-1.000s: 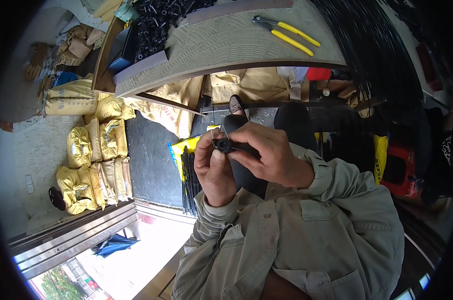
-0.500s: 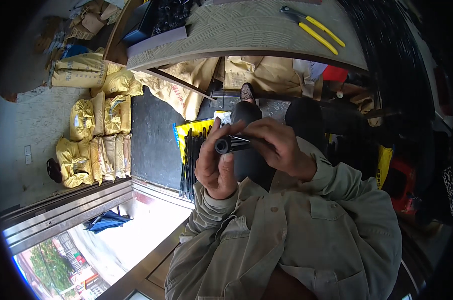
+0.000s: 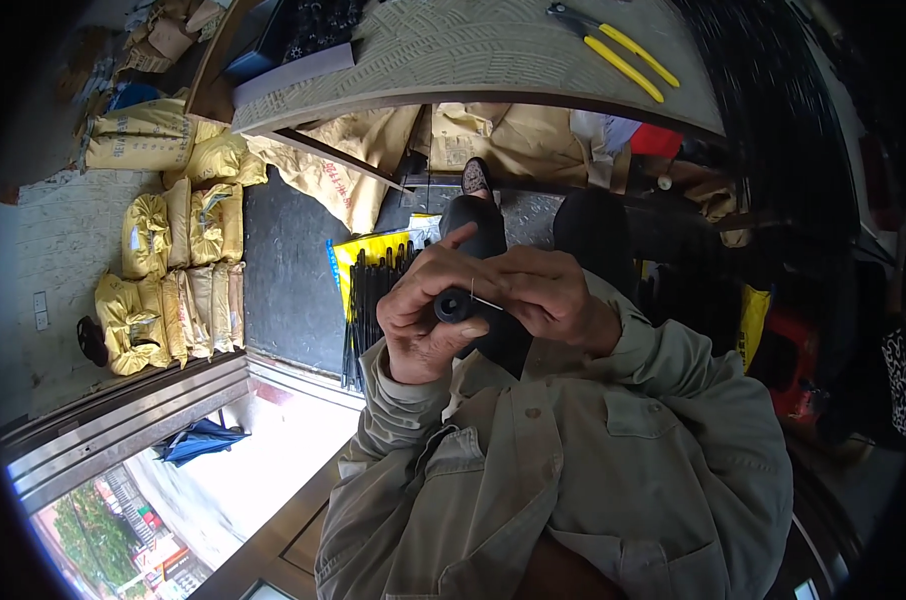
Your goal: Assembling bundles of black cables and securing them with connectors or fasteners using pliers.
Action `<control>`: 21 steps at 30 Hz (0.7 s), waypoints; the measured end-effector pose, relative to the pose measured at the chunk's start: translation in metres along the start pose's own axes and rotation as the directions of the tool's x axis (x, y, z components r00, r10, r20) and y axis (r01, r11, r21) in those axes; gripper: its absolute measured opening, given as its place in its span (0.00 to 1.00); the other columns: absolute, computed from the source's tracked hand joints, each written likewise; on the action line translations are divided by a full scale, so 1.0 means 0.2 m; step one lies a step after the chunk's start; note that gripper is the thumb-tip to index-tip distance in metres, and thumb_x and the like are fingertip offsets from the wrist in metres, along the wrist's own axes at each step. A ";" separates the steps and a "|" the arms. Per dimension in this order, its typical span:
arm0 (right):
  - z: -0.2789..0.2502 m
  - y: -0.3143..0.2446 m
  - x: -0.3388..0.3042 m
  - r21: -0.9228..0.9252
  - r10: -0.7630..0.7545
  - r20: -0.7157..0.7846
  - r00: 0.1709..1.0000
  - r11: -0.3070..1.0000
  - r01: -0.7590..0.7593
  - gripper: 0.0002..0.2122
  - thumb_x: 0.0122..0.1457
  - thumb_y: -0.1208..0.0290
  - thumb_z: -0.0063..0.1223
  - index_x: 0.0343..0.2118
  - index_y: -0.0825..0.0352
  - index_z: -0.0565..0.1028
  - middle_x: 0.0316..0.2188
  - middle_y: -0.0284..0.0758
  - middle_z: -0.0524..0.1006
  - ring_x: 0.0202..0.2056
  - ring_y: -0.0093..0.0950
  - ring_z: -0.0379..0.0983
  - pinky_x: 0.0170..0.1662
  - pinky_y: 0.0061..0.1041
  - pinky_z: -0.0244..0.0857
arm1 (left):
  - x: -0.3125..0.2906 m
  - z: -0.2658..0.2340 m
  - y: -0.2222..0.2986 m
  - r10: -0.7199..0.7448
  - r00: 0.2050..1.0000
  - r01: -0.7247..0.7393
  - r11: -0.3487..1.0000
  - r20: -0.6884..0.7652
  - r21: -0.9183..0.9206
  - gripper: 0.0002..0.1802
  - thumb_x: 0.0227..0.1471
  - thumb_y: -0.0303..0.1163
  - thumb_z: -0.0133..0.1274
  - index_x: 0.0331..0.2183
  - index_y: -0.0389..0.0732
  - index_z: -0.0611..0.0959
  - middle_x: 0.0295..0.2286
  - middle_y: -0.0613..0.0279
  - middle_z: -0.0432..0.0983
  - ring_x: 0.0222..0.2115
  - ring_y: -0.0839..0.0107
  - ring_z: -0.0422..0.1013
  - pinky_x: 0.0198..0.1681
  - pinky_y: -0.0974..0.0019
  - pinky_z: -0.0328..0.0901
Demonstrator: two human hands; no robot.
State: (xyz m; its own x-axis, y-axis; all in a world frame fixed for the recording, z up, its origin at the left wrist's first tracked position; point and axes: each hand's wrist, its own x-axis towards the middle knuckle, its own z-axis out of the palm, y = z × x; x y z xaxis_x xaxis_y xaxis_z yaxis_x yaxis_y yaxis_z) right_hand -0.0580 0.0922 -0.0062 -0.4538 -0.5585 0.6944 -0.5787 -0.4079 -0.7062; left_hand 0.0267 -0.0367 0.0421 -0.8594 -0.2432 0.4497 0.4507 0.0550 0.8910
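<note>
My left hand (image 3: 413, 318) is closed around a black round part (image 3: 453, 305) with a hole in its end, which faces up toward me. The thumb presses its near side and the fingers curl behind it. Close on the right, my right hand (image 3: 551, 298) pinches its fingertips together at a thin shiny metal rod (image 3: 488, 303) that runs to the black part. The rest of the black part is hidden by my fingers. Left of my hands, a bundle of thin black rods (image 3: 371, 300) rests on a yellow sheet (image 3: 345, 256).
Ahead stands a table (image 3: 473, 55) bearing yellow-handled pliers (image 3: 628, 60), a grey strip (image 3: 298, 72) and a heap of black parts (image 3: 323, 22). Long black rods (image 3: 773, 130) lie on the right. Stacked yellow sacks (image 3: 173, 235) stand by the left wall. A blue umbrella (image 3: 201, 441) lies beyond the doorway.
The black part has tipped so its holed end faces me more, and my left fingers have closed further around it. My right hand has drawn in close beside it. The whole view has shifted slightly.
</note>
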 end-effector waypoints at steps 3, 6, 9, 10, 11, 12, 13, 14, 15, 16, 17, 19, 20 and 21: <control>-0.04 0.00 0.02 0.011 0.027 0.032 0.999 1.000 -0.028 0.13 0.40 0.85 0.54 0.33 0.70 0.74 0.31 0.41 0.74 0.31 0.34 0.74 0.32 0.24 0.68 | 0.02 0.00 -0.03 0.040 0.999 -0.038 0.998 0.022 -0.053 0.17 0.40 0.38 0.59 0.27 0.34 0.76 0.24 0.60 0.71 0.30 0.69 0.70 0.52 0.48 0.51; -0.31 0.08 0.17 -0.094 0.155 0.355 0.922 0.987 -0.130 0.13 0.43 0.81 0.55 0.36 0.70 0.72 0.39 0.41 0.72 0.41 0.35 0.70 0.41 0.27 0.64 | 0.03 0.03 -0.04 0.091 0.996 -0.092 0.993 -0.014 -0.076 0.17 0.44 0.39 0.56 0.30 0.34 0.75 0.23 0.61 0.70 0.29 0.70 0.69 0.50 0.50 0.55; -0.63 0.24 0.33 -0.914 0.226 -0.089 0.970 0.368 -0.170 0.13 0.52 0.61 0.49 0.34 0.67 0.70 0.46 0.40 0.67 0.44 0.36 0.67 0.44 0.33 0.62 | 0.02 0.12 0.03 -0.155 0.965 0.080 0.944 -0.213 -0.321 0.27 0.46 0.54 0.49 0.29 0.36 0.71 0.16 0.62 0.64 0.18 0.70 0.64 0.36 0.58 0.63; -0.72 0.29 0.36 -0.961 0.245 -0.142 0.959 0.197 -0.193 0.13 0.52 0.60 0.49 0.32 0.67 0.70 0.44 0.39 0.68 0.41 0.36 0.67 0.41 0.32 0.62 | 0.03 0.12 0.03 -0.139 0.966 0.063 0.944 -0.219 -0.323 0.27 0.46 0.54 0.49 0.29 0.36 0.71 0.16 0.62 0.64 0.18 0.70 0.64 0.36 0.58 0.63; -0.80 0.33 0.39 -0.977 0.253 -0.200 0.947 0.020 -0.212 0.13 0.53 0.60 0.49 0.31 0.66 0.69 0.42 0.39 0.69 0.39 0.36 0.68 0.38 0.32 0.63 | 0.03 0.11 0.02 -0.169 0.966 0.096 0.938 -0.197 -0.333 0.28 0.47 0.55 0.47 0.28 0.36 0.71 0.16 0.62 0.63 0.17 0.71 0.63 0.32 0.62 0.61; -0.84 0.38 0.41 -0.979 0.244 -0.188 0.951 0.025 -0.200 0.13 0.53 0.60 0.49 0.31 0.66 0.69 0.42 0.39 0.69 0.39 0.36 0.68 0.38 0.32 0.63 | 0.02 0.10 0.01 -0.202 0.963 0.131 0.931 -0.181 -0.339 0.29 0.47 0.57 0.45 0.28 0.35 0.70 0.16 0.62 0.62 0.17 0.71 0.61 0.29 0.66 0.60; -0.86 0.42 0.41 -0.986 0.268 -0.159 0.950 0.004 -0.166 0.13 0.53 0.59 0.48 0.31 0.66 0.69 0.39 0.38 0.70 0.37 0.36 0.69 0.36 0.31 0.64 | 0.00 0.10 0.00 -0.239 0.958 0.172 0.922 -0.161 -0.348 0.31 0.47 0.58 0.43 0.28 0.35 0.70 0.16 0.62 0.62 0.16 0.72 0.59 0.25 0.69 0.58; -0.88 0.46 0.41 -0.991 0.293 -0.131 0.947 -0.016 -0.132 0.13 0.53 0.59 0.47 0.31 0.65 0.69 0.37 0.38 0.71 0.34 0.36 0.69 0.34 0.30 0.64 | 0.00 0.10 0.00 -0.234 0.958 0.164 0.922 -0.166 -0.351 0.31 0.47 0.58 0.43 0.28 0.35 0.70 0.16 0.62 0.62 0.16 0.72 0.59 0.25 0.69 0.58; -0.87 0.46 0.42 -0.995 0.319 -0.101 0.942 -0.030 -0.096 0.13 0.54 0.59 0.47 0.31 0.65 0.69 0.35 0.37 0.71 0.32 0.36 0.70 0.32 0.29 0.64 | 0.00 0.09 0.00 -0.202 0.968 0.152 0.945 -0.151 -0.288 0.31 0.48 0.59 0.42 0.28 0.35 0.69 0.16 0.63 0.61 0.15 0.73 0.58 0.23 0.70 0.56; -0.86 0.45 0.43 -0.996 0.318 -0.092 0.944 -0.026 -0.089 0.13 0.54 0.59 0.47 0.31 0.65 0.69 0.35 0.37 0.71 0.32 0.36 0.70 0.32 0.29 0.64 | 0.00 0.08 -0.01 -0.173 0.976 0.140 0.964 -0.132 -0.225 0.31 0.48 0.59 0.41 0.27 0.35 0.69 0.16 0.63 0.60 0.14 0.74 0.56 0.21 0.72 0.53; -0.87 0.43 0.44 -0.975 0.333 -0.167 0.928 0.086 -0.206 0.13 0.54 0.58 0.46 0.31 0.65 0.69 0.32 0.36 0.72 0.30 0.35 0.70 0.31 0.28 0.64 | 0.00 0.07 -0.01 -0.146 0.983 0.127 0.979 -0.111 -0.161 0.31 0.48 0.60 0.40 0.27 0.35 0.68 0.15 0.64 0.60 0.14 0.75 0.55 0.20 0.73 0.51; -0.89 0.39 0.44 -0.855 0.392 -0.302 0.869 0.291 -0.429 0.14 0.55 0.57 0.44 0.29 0.66 0.69 0.27 0.36 0.72 0.25 0.32 0.70 0.29 0.25 0.65 | 0.00 0.09 -0.03 -0.103 0.984 0.080 0.985 -0.146 -0.151 0.32 0.48 0.60 0.40 0.26 0.36 0.68 0.15 0.65 0.59 0.13 0.75 0.54 0.19 0.73 0.50; -0.87 0.34 0.43 -0.858 0.392 -0.297 0.870 0.291 -0.424 0.14 0.55 0.57 0.44 0.29 0.66 0.69 0.27 0.36 0.72 0.25 0.32 0.70 0.29 0.25 0.65 | 0.01 0.11 -0.05 -0.061 0.983 0.036 0.989 -0.175 -0.140 0.32 0.48 0.61 0.39 0.25 0.36 0.68 0.14 0.65 0.59 0.13 0.75 0.54 0.18 0.73 0.50; -0.79 0.26 0.40 -0.470 0.550 -0.295 0.781 0.629 -0.620 0.15 0.56 0.58 0.43 0.28 0.68 0.70 0.24 0.35 0.71 0.24 0.29 0.69 0.29 0.24 0.65 | 0.00 0.12 -0.06 -0.021 0.978 -0.006 0.992 -0.209 -0.125 0.32 0.48 0.61 0.38 0.24 0.37 0.67 0.14 0.66 0.58 0.13 0.76 0.54 0.17 0.74 0.50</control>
State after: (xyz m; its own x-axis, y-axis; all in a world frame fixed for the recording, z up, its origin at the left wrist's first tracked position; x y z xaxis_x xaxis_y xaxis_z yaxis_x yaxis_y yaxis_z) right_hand -0.2308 0.1412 0.0340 -0.8728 -0.4473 0.1954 -0.4009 0.4287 -0.8096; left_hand 0.0155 -0.0146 0.0335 -0.7991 -0.4415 0.4080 0.4821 -0.0653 0.8737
